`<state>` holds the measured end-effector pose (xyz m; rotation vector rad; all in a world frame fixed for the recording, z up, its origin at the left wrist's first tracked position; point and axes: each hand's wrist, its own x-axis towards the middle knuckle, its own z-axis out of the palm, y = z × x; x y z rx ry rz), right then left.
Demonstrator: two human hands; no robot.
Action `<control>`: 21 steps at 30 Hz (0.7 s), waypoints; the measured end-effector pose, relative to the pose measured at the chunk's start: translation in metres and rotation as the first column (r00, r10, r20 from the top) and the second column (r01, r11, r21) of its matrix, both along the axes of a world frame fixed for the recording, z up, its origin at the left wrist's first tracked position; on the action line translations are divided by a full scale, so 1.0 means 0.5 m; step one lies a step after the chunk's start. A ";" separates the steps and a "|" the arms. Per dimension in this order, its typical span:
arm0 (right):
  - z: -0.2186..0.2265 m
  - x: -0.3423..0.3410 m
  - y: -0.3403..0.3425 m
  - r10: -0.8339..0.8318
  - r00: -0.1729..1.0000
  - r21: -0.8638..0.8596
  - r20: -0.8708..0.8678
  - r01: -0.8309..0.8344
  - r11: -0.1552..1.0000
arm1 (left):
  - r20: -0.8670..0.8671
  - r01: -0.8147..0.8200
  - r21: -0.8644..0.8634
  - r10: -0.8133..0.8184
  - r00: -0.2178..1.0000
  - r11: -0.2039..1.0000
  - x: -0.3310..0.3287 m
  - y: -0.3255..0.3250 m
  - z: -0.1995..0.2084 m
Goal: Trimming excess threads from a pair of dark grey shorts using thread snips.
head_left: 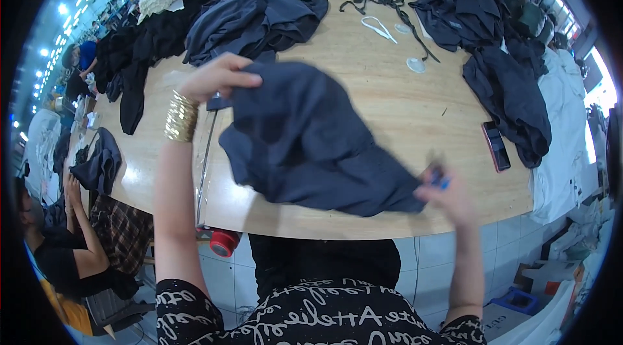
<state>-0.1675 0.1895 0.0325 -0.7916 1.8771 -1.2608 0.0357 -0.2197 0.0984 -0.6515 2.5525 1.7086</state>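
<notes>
A dark navy garment (298, 137) is stretched in the air above the wooden table, between my two hands. My left hand (217, 77) pinches its upper left edge; a wide gold bracelet (181, 116) circles that wrist. At the lower right, my right hand (449, 197) grips the garment's narrow corner and is blurred by motion. A small tool with a blue part (441, 182) also shows in the right hand, too smeared to name its kind. Folds hide the garment's full shape.
Piles of navy garments (259, 24) lie on the table (389, 105), left and right (464, 11). Dark straps (383, 0), a white looped cord (379, 29) and a phone (496, 146) rest there too. Another person (71, 241) sits at left; white cloth (561, 131) hangs at right.
</notes>
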 end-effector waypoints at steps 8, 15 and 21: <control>0.268 -0.078 -0.158 -0.621 0.238 -0.647 -0.747 -0.044 0.761 | -0.719 -0.495 -0.271 0.167 0.674 0.826 -0.034 -0.038 0.144; 0.197 0.004 -0.098 -0.268 0.247 -0.328 -0.931 -0.243 0.913 | -0.728 -0.546 -0.524 -0.010 0.686 0.654 0.057 -0.009 0.009; -0.090 0.183 -0.064 0.411 0.551 0.075 -0.726 -0.531 0.844 | -0.282 -0.378 -0.741 0.253 0.925 0.555 0.158 0.041 -0.286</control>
